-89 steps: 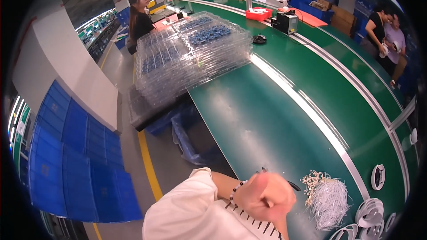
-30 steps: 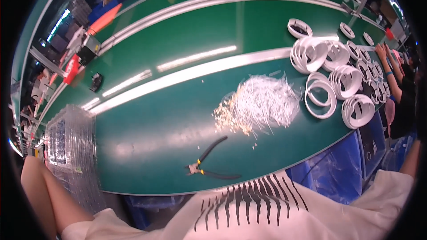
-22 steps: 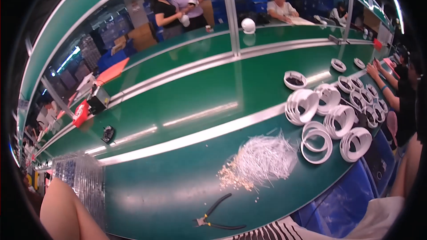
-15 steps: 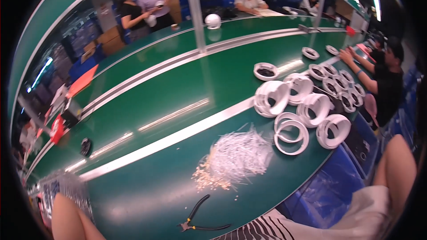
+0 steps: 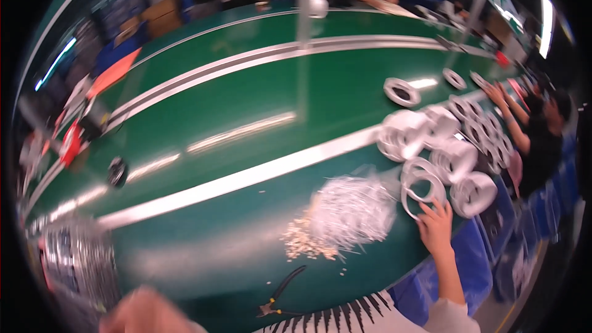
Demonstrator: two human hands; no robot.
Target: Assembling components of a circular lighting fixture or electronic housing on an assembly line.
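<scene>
White ring (image 5: 404,200) touched by the right hand (image 5: 436,228)
Fingers are spread at its rim; the left hand (image 5: 148,313) is blurred, and its state cannot be told.

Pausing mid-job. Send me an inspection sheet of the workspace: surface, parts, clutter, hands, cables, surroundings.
Surface: green tabletop, glare on its left part.
Parts: a white ring lies near the right edge; ring stacks stand behind and beside it.
Clutter: a heap of white strips with beige bits at its left; pliers with spread handles near the front edge.
Right hand: fingers at the white ring's near rim; grip unclear.
Left hand: blurred, lower left; grip unclear.
Cables: nothing seen clearly; far left is blurred.
Surroundings: clear tray stack left, co-worker right, blue bin below the right front edge.
</scene>
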